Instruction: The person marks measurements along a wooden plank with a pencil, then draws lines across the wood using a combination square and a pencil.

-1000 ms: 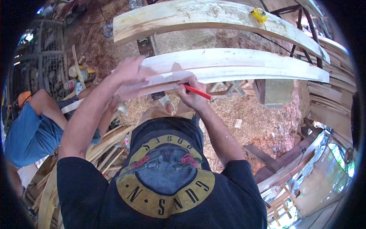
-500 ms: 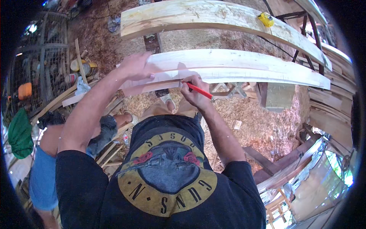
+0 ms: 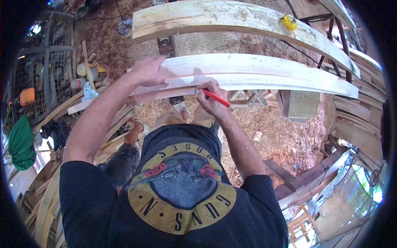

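Observation:
A pale wooden board (image 3: 248,65) lies across in front of me. Along its near side runs a thin wooden strip (image 3: 264,82), with small pencil ticks beside it. My left hand (image 3: 149,71) holds the board at its left end, fingers over the far side and thumb down by the strip. In my right hand (image 3: 211,98) is a red carpenter's pencil (image 3: 218,99), gripped in closed fingers. Its tip is at the board's near edge, close to the strip; whether it touches the wood cannot be made out.
Beyond lies a second thick plank (image 3: 206,16) carrying a yellow tape measure (image 3: 289,22). Stacked boards (image 3: 359,109) stand at right. A co-worker's leg (image 3: 126,155) is beside me at left, near loose timber strips (image 3: 45,206). Shavings (image 3: 285,136) cover the ground.
The co-worker at left has shifted back behind my arm; the blue shirt is out of sight and a leg still shows. My hands and the pencil have hardly moved.

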{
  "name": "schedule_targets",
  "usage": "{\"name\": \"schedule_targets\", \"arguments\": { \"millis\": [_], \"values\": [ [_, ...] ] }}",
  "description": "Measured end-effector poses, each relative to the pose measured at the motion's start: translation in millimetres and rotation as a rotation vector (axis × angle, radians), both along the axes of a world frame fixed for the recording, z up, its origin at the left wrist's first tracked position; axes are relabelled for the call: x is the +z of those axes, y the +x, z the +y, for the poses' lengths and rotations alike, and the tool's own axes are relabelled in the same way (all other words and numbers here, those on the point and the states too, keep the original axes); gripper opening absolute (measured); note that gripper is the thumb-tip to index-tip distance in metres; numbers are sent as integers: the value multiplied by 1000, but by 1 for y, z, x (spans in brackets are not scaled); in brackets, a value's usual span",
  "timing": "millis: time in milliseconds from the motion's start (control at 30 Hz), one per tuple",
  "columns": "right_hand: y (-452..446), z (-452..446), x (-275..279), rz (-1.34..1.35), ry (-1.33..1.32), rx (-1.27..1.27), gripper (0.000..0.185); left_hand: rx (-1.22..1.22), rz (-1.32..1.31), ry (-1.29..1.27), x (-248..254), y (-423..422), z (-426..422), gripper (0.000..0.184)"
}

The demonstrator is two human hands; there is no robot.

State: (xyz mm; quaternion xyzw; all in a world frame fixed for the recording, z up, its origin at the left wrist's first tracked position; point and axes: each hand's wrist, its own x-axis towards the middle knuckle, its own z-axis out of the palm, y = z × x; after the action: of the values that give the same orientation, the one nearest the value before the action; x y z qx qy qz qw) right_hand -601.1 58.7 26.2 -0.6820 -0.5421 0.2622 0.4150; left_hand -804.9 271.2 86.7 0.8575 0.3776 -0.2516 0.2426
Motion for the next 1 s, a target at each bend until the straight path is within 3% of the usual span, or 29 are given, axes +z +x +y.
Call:
{"name": "schedule_targets", "arguments": {
  "millis": [1000],
  "values": [
    [-3, -1, -5, 40, 6, -4, 10, -35, -20, 44, -4, -3, 0, 97]
  ]
}}
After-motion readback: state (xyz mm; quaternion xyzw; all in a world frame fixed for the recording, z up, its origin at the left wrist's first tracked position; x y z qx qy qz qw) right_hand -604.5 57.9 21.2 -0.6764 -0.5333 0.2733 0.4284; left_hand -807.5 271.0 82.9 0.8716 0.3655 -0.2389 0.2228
